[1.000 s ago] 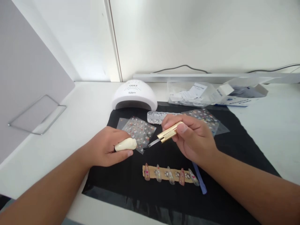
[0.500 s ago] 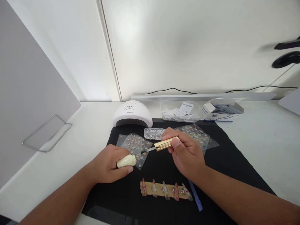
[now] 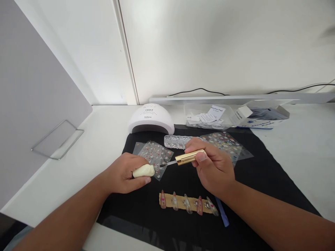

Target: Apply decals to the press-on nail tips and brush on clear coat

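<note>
My left hand (image 3: pixel 127 174) is closed round a cream nail polish bottle (image 3: pixel 143 171), tilted with its neck to the right. In my right hand (image 3: pixel 213 167), thumb and fingers grip the gold cap (image 3: pixel 188 157) of the polish brush. The thin brush (image 3: pixel 169 163) points left, its dark tip close to the bottle's mouth; whether it touches the rim I cannot tell. Below the hands, a tan strip (image 3: pixel 180 205) bears several decorated false nails (image 3: pixel 187 204), some clear and some pink. A blue stick (image 3: pixel 222 212) lies partly under my right forearm.
A white nail lamp (image 3: pixel 151 119) stands at the back of the black cloth (image 3: pixel 146 212). Sticker sheets (image 3: pixel 154 155) and a compartment case of gems (image 3: pixel 174 142) lie before it. Behind are a clear tray (image 3: pixel 230 116) of pads and an opened box (image 3: pixel 261 122). A wire stand (image 3: pixel 59 141) is left.
The brush tip has come nearer to the bottle's mouth. The whole view has shifted slightly, with the table things appearing higher and farther right. Both hands keep their hold.
</note>
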Tool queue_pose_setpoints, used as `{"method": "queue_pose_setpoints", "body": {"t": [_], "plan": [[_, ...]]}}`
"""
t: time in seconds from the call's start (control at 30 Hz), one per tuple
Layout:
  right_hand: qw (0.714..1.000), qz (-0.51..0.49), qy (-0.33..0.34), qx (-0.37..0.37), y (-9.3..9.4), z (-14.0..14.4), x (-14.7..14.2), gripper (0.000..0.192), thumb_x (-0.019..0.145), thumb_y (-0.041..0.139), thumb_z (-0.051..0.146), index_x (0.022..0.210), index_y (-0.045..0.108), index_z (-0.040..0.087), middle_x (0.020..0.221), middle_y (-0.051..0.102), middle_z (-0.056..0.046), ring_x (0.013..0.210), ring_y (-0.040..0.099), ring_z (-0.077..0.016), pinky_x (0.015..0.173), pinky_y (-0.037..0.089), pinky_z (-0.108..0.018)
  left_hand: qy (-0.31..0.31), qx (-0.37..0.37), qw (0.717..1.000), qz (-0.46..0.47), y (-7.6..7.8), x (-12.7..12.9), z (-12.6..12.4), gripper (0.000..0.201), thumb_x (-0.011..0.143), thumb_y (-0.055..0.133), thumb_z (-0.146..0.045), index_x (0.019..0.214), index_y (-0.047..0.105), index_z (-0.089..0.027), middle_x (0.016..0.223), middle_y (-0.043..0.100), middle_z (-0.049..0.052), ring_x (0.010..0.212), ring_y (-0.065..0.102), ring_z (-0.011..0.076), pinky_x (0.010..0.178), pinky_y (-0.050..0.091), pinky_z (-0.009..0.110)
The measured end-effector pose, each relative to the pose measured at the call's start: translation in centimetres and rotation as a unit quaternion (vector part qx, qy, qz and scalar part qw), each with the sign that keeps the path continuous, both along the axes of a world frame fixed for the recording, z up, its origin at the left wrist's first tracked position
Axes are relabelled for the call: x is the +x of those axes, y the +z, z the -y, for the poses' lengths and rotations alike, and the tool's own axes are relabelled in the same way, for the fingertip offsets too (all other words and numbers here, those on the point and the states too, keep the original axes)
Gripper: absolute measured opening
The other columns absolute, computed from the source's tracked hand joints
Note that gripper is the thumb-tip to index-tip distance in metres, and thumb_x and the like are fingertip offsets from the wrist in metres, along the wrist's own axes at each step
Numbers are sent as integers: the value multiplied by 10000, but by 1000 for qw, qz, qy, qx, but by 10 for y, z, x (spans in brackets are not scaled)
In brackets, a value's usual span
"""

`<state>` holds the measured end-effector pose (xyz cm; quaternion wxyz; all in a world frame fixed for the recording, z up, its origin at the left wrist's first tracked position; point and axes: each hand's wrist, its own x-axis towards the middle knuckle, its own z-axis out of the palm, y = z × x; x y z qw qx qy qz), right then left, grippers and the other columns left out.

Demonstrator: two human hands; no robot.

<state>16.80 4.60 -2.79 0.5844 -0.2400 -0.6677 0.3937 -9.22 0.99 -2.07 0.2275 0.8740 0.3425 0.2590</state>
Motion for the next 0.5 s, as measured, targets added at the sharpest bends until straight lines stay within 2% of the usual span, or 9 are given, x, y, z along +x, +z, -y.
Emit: {"method": "queue_pose_setpoints", "body": {"t": [0.13,0.3,0.5], "plan": [[1000,21,14,13,-4,-2,4,247,975,580,411,890,737,240,745,622,-37,629,514,-158,482,345,-279,-3,4,1000,1,1,0,0,166,920,559,-333,834,575,-192,625,560,-9,531,509,140,527,354,266],[998,57,-5,39,-7,-2,3,240,988,562,399,904,727,247,708,585,-17,636,527,-165,563,403,-316,-6,1,1000,6,0,0,1,162,919,568,-330,828,559,-196,626,548,-21,524,492,131,523,345,264],[990,117,9,75,-1,-2,0,235,1002,544,367,902,711,236,724,611,-15,695,580,-173,648,466,-330,-12,-1,1000,3,-1,1,2,151,916,573,-311,823,554,-193,635,542,-30,528,482,123,527,336,263]]}}
